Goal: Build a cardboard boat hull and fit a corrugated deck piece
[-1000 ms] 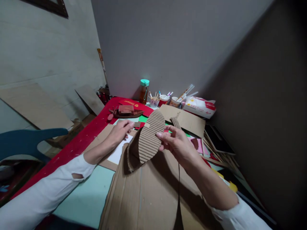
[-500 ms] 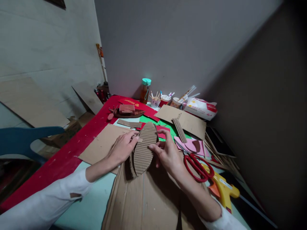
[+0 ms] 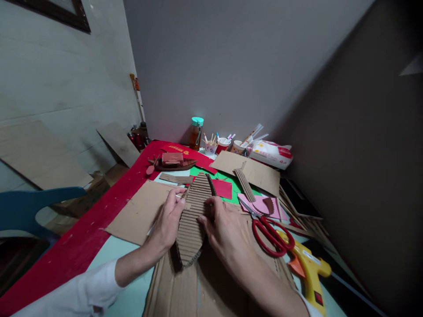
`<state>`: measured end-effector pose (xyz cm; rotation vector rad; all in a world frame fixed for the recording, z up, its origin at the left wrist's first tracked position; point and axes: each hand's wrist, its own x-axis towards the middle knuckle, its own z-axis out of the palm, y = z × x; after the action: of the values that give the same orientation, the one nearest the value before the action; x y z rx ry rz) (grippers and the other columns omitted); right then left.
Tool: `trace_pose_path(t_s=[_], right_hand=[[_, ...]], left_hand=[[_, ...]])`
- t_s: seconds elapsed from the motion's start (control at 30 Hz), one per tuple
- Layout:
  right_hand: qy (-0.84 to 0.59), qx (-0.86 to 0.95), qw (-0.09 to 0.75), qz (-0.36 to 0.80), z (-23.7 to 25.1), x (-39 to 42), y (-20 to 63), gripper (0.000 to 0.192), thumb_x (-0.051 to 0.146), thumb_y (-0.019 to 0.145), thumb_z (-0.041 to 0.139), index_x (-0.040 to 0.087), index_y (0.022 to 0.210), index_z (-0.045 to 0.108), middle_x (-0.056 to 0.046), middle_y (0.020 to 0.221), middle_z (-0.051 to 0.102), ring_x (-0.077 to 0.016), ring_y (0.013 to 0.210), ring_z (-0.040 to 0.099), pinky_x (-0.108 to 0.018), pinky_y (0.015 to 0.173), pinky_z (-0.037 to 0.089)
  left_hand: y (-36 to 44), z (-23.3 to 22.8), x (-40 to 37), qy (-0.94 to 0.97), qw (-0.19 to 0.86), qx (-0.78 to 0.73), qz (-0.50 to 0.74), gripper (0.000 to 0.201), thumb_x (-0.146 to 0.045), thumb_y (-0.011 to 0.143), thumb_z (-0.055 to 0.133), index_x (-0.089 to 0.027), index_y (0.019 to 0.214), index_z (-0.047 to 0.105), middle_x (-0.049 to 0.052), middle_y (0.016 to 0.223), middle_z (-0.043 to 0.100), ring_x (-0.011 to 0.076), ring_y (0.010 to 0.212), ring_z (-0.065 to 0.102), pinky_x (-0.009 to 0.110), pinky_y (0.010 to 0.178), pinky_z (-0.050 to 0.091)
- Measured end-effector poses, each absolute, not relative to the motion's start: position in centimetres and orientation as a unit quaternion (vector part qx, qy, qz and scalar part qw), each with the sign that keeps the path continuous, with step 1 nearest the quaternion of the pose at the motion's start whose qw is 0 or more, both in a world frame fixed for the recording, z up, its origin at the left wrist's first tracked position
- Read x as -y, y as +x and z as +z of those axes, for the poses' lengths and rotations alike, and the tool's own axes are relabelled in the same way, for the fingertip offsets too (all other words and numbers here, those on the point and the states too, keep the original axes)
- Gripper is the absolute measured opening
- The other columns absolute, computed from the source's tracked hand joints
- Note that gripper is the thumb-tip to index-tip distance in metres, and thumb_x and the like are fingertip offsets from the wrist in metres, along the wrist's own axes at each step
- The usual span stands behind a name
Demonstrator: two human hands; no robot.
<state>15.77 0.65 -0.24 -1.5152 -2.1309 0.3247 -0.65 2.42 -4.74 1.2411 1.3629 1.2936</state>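
A boat-shaped piece of corrugated cardboard [image 3: 192, 218] lies nearly flat over a large brown cardboard sheet [image 3: 205, 286] in the middle of the table. My left hand [image 3: 167, 222] grips its left edge, fingers curled at the rim. My right hand [image 3: 228, 231] presses its right edge from the other side. Both sleeves are white.
Red scissors [image 3: 272, 233] and a yellow glue gun [image 3: 309, 268] lie right of my right hand. Red, green and pink paper scraps, cardboard strips [image 3: 244, 182], a small model boat [image 3: 172, 162], cups of sticks [image 3: 211, 147] and a bottle [image 3: 196, 132] fill the far table. A blue chair [image 3: 29, 207] stands left.
The corrugated piece came down from an upright, raised hold to lie nearly flat on the cardboard sheet. My left hand moved from the table onto its left edge; both hands lowered.
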Motion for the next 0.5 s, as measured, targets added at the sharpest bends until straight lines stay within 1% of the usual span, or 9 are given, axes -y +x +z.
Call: trace_pose_path(t_s=[0.1,0.17,0.23,0.37,0.43,0.5], right_hand=[[-0.547,0.802,0.234,0.048,-0.2,-0.1,15.4,0.015,0.016,0.085,0.066,0.013,0.098,0.061,-0.015,0.086,0.069,-0.0315,0.08,0.063,-0.036,0.065,0.037],[-0.535,0.811,0.235,0.014,-0.2,0.3,15.3,0.008,0.016,0.085,0.067,0.015,0.091,0.062,-0.012,0.082,0.069,-0.0302,0.078,0.062,-0.037,0.066,0.036],[-0.513,0.823,0.244,-0.029,-0.1,0.6,15.3,0.003,0.019,0.088,0.065,0.018,0.087,0.063,-0.009,0.078,0.069,-0.0286,0.078,0.06,-0.038,0.07,0.036],[-0.472,0.832,0.267,-0.117,-0.3,1.1,15.7,0.011,0.02,0.095,0.057,0.021,0.091,0.067,-0.004,0.077,0.067,-0.0255,0.077,0.054,-0.04,0.073,0.031],[-0.46,0.833,0.281,-0.122,-0.4,1.2,16.0,0.012,0.019,0.096,0.056,0.02,0.093,0.068,-0.004,0.076,0.066,-0.0244,0.076,0.05,-0.039,0.073,0.031],[-0.44,0.838,0.304,-0.113,-0.3,1.3,16.3,0.015,0.017,0.096,0.055,0.02,0.09,0.068,-0.003,0.073,0.063,-0.0229,0.074,0.047,-0.038,0.073,0.031]], left_hand=[[-0.2,-4.4,-1.9,0.485,0.466,-0.52,0.526,0.038,-0.046,0.092,0.05,-0.022,0.122,0.054,0.009,0.12,0.07,0.0252,0.107,0.067,0.037,0.092,0.05],[0.1,-4.0,-1.7,0.481,0.491,-0.503,0.524,0.039,-0.043,0.09,0.057,-0.021,0.123,0.054,0.01,0.127,0.068,0.0262,0.116,0.064,0.038,0.099,0.047],[0.4,-3.7,-1.5,0.48,0.512,-0.488,0.519,0.043,-0.038,0.087,0.063,-0.02,0.125,0.054,0.01,0.13,0.066,0.0265,0.12,0.062,0.038,0.103,0.046],[1.0,-3.1,-1.4,0.435,0.558,-0.45,0.545,0.046,-0.03,0.083,0.069,-0.018,0.126,0.055,0.01,0.134,0.065,0.0251,0.123,0.06,0.035,0.105,0.045],[1.2,-2.8,-1.2,0.406,0.588,-0.432,0.549,0.045,-0.029,0.083,0.07,-0.019,0.125,0.057,0.009,0.134,0.065,0.0245,0.125,0.059,0.034,0.106,0.044],[1.3,-2.6,-0.9,0.395,0.609,-0.426,0.54,0.043,-0.031,0.085,0.07,-0.02,0.124,0.058,0.008,0.13,0.068,0.0246,0.123,0.061,0.035,0.105,0.045]])
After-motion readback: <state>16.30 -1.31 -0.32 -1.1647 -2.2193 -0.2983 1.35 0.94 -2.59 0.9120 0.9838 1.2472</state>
